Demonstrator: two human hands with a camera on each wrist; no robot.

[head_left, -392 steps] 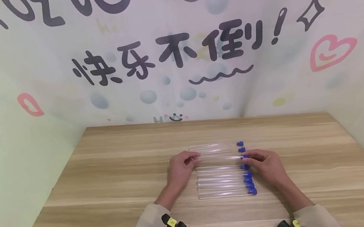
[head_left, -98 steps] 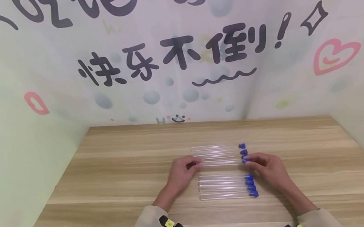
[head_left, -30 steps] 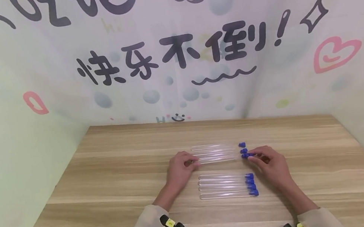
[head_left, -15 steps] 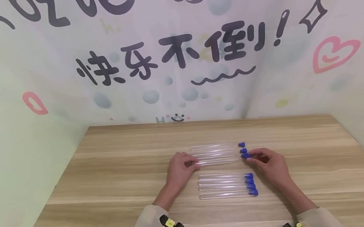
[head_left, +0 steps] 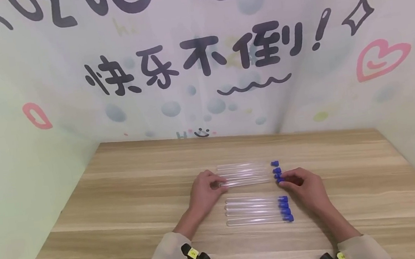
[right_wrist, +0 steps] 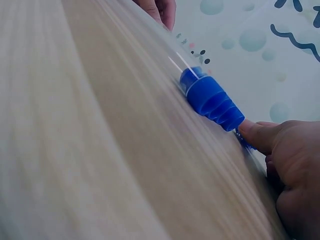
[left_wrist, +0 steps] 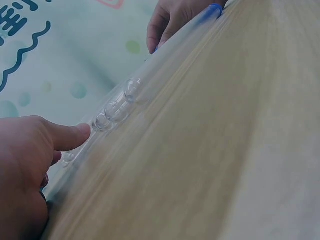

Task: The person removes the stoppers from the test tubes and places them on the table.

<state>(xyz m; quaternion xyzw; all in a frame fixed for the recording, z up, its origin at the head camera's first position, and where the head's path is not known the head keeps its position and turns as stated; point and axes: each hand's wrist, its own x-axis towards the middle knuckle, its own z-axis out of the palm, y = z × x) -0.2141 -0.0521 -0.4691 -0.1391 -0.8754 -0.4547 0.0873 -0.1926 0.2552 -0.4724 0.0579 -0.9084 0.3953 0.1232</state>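
Note:
My left hand (head_left: 205, 193) pinches the rounded end of a clear test tube (head_left: 249, 181), nearest of an uncapped upper group lying side by side. In the left wrist view my thumb (left_wrist: 72, 136) is at the tube ends. To the right of those tubes, my right hand (head_left: 306, 186) pinches a blue cap (head_left: 280, 179) between thumb and fingers, close to the table and apart from the tube's mouth. Several loose blue caps (head_left: 275, 163) lie in a column just beyond it. Nearer me, a second group of test tubes (head_left: 254, 220) has blue caps (head_left: 288, 218) on their right ends.
All of this lies on a wood-grain table (head_left: 124, 207). A white printed backdrop (head_left: 191, 118) stands along its far edge, with pale walls at both sides. Black wrist cameras (head_left: 196, 257) sit on both sleeves.
The tube in my left hand had its cap on some seconds ago; the cap has come off to the right. Within the last second my right hand has shifted slightly, setting it beside the loose caps.

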